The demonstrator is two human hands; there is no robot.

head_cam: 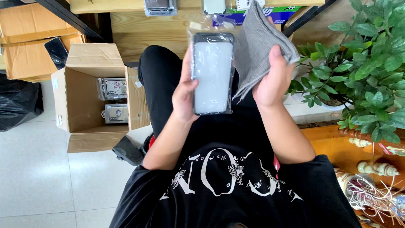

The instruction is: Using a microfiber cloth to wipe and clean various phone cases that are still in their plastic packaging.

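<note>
My left hand (184, 93) holds a phone case (212, 71) with a dark rim and white inside, sealed in a clear plastic sleeve, upright over my lap. My thumb lies along its left edge. My right hand (272, 78) grips a folded grey cloth (258, 40), which hangs just right of the case and touches its edge. I am seated, wearing a black printed shirt and black trousers.
An open cardboard box (78, 95) with several packaged items stands on the tiled floor at left. More boxes (25, 40) and a black bag (17, 101) lie further left. A leafy potted plant (367, 67) is close on the right. A wooden table edge (139, 21) is ahead.
</note>
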